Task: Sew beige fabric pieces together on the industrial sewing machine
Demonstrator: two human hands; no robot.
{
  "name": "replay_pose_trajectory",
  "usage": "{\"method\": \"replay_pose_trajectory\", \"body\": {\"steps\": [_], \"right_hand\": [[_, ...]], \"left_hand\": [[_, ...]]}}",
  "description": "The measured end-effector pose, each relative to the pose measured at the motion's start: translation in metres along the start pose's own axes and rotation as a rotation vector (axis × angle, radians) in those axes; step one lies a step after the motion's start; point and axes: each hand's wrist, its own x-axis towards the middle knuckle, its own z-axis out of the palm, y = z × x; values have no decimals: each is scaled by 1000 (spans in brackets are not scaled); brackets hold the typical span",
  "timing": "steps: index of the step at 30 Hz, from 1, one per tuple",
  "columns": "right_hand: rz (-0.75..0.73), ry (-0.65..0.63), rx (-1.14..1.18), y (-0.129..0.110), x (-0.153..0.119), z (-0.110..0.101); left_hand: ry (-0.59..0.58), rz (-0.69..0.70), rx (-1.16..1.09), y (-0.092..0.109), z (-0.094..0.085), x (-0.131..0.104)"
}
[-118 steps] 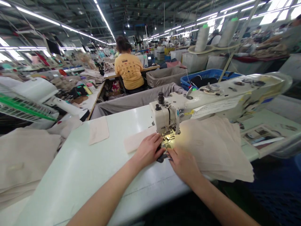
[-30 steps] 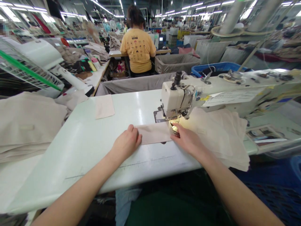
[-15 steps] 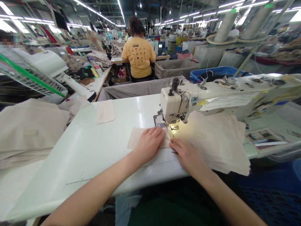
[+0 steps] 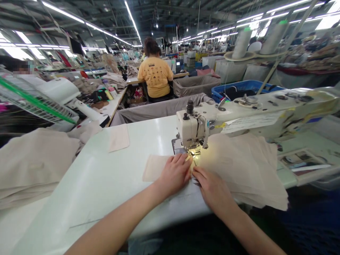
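Observation:
A small beige fabric piece [image 4: 154, 168] lies on the sewing machine's pale table, its right end under my hands by the lit presser foot [image 4: 196, 152]. Fingers bent and close together, my left hand [image 4: 176, 172] holds that end down just left of the foot. My right hand [image 4: 214, 187] pinches the near right edge of the same piece. Dark pointed blades, like those of thread snips [image 4: 196, 182], stick out beneath its fingers; their handle is hidden. The sewing machine [image 4: 190, 129] stands directly beyond both hands. Under its arm lies a stack of larger beige fabric panels [image 4: 247, 166].
Another small fabric piece [image 4: 119, 138] lies at the table's back left. Beige panels [image 4: 32, 159] are piled at far left, near a white fan [image 4: 60, 92]. Thread cones [image 4: 241, 43] stand behind the machine. A person in a yellow shirt [image 4: 155, 76] sits ahead, facing away.
The view has tilted up, so everything sits lower in the picture. My left hand has come closer to my right hand and the presser foot, fingers more bunched on the fabric.

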Motion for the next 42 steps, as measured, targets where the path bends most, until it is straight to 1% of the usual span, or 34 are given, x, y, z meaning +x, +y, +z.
{"method": "replay_pose_trajectory", "body": {"steps": [4, 12, 19, 26, 30, 34, 36, 39, 42], "right_hand": [[42, -45, -15, -4, 4, -4], [86, -138, -42, -8, 6, -12], [101, -166, -42, -9, 7, -14], [125, -196, -48, -9, 11, -18], [119, -240, -35, -9, 9, -22], [133, -290, -53, -10, 4, -24], [138, -299, -61, -10, 4, -25], [135, -297, -57, -9, 9, -26], [123, -259, -34, -7, 18, -26]], "left_hand": [[30, -2, -38, -4, 3, 2], [46, 6, -67, -7, 5, 3], [60, 11, -64, -8, 8, 2], [52, 13, -48, -12, 7, 4], [81, 67, -37, -7, 9, -3], [73, 209, -72, -1, 11, -15], [80, 253, -97, 0, 10, -17], [81, 250, -118, -5, 7, -14], [69, 231, -123, -13, 4, -4]]}}
